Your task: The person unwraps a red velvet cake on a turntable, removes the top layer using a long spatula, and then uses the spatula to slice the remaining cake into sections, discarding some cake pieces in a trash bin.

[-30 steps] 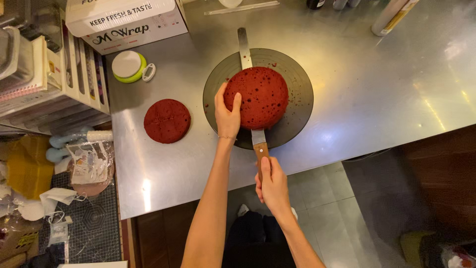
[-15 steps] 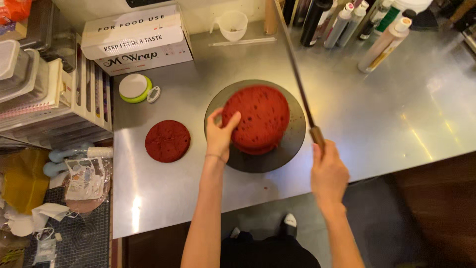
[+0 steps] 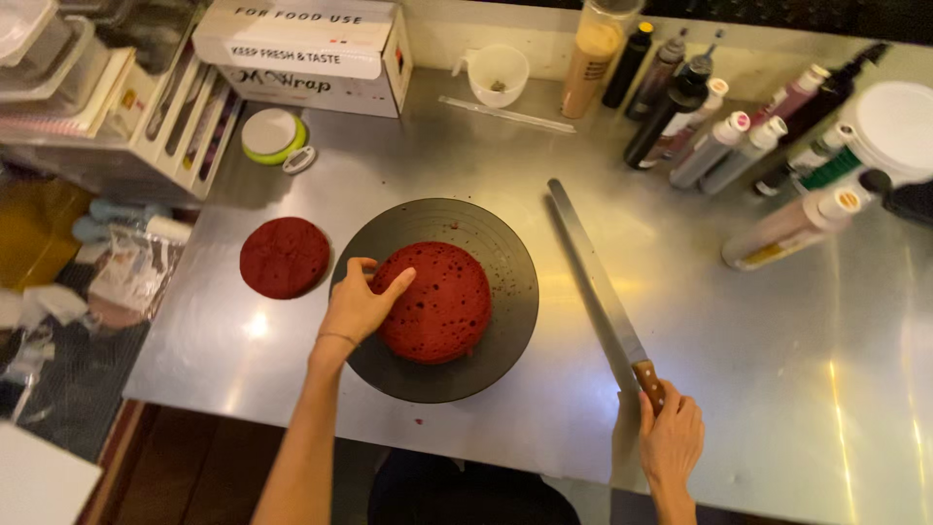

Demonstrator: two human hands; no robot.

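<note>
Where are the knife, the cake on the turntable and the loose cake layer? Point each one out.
knife (image 3: pixel 595 282): head view, middle of the long blade.
cake (image 3: pixel 442 306): head view, centre of its red top.
cake layer (image 3: pixel 284 257): head view, centre of the flat disc on the table.

I am resting my left hand on the edge of the round red cake, which is sitting flat on the dark turntable. My right hand is gripping the wooden handle of the long knife, its blade lying flat on the steel counter, right of the turntable.
</note>
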